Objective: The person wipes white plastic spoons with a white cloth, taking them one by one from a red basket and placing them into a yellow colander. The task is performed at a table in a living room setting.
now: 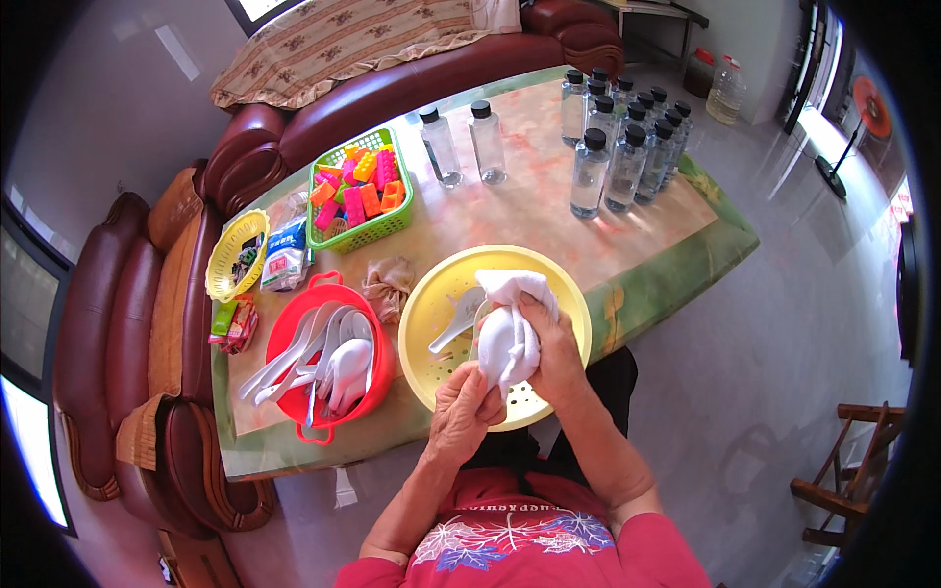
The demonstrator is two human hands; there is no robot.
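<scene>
Over the yellow perforated tray (pixel 416 367), my right hand (pixel 554 348) grips a bunched white cloth (pixel 518 294). My left hand (pixel 465 404) is closed at the cloth's lower end, fingers pinched together. A smooth, rounded white form shows in the folds between my hands; whether it is a spoon or only cloth I cannot tell. A white soup spoon (pixel 459 321) lies in the tray, left of the cloth. Left of the tray, a red basin (pixel 369 397) with handles holds several white spoons and ladles (pixel 323 348), their handles pointing toward the lower left.
Beyond the basin stand a green basket (pixel 368 233) of coloured blocks, a yellow basket (pixel 223 279) and a packet of tissues (pixel 285 257). A crumpled beige cloth (pixel 389 284) lies beside the tray. Several black-capped clear bottles (pixel 624 167) fill the far right; two more bottles (pixel 487 147) stand apart.
</scene>
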